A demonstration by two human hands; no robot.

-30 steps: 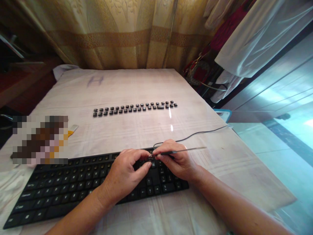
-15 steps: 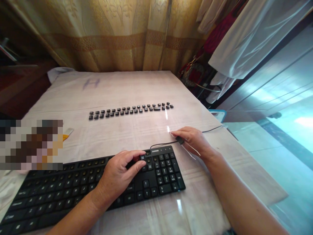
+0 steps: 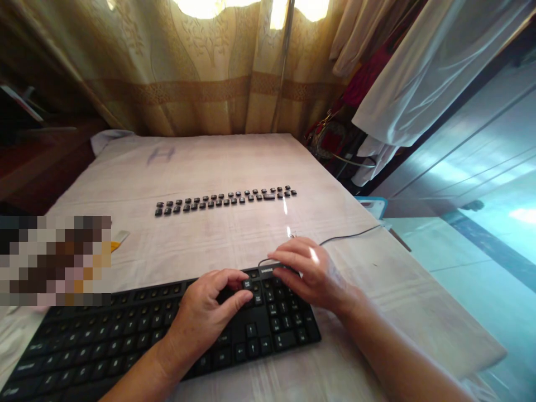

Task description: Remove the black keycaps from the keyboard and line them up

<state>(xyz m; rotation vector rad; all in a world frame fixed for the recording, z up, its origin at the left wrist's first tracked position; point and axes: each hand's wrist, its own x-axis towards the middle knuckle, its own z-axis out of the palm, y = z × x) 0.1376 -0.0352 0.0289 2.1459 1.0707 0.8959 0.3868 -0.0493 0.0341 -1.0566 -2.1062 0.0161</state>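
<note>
The black keyboard (image 3: 237, 326) lies across the near part of the table, several of its upper-row places bare of caps. Finger and thumb of my left hand (image 3: 207, 301) pinch a small black keycap (image 3: 247, 283) near the top right of the keyboard. My right hand (image 3: 310, 273) is over the keyboard's upper right corner, fingers stretched towards the left, with no object visible in them. Just beyond it a bit of thin wire (image 3: 293, 234) shows on the cloth; the rest is hidden.
Two rows of loose keycaps (image 3: 218, 202) lie farther back on the pale tablecloth (image 3: 221, 162). A black cable (image 3: 352, 235) runs to the right edge. A yellow-handled tool (image 3: 117, 243) lies at left beside a blurred-out patch. Curtains hang behind; clothes hang at right.
My right hand has moved left and nearer, from a wire puller with a black handle to over the keyboard. My left hand stays pinched on the keycap. The view has tilted up slightly.
</note>
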